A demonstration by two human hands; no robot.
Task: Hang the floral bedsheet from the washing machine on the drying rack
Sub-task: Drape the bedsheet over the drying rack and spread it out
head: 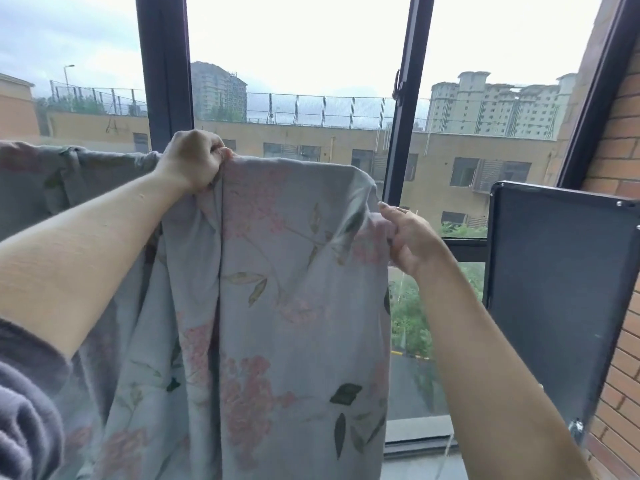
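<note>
The floral bedsheet (277, 289), grey-blue with pink blossoms and green leaves, hangs in front of the window and fills the lower middle of the view. Its top edge runs level from the far left to about the centre, draped over something hidden beneath the cloth. My left hand (194, 161) grips a bunch of the top edge in a fist. My right hand (412, 237) pinches the sheet's right edge a little lower, fingers curled round the fabric. No drying rack bar shows; the cloth covers it.
Dark window frames (166, 74) stand right behind the sheet. A dark flat panel (554, 289) on a bracket juts out from the brick wall (623, 168) at the right. The window sill (419, 431) lies low at the right.
</note>
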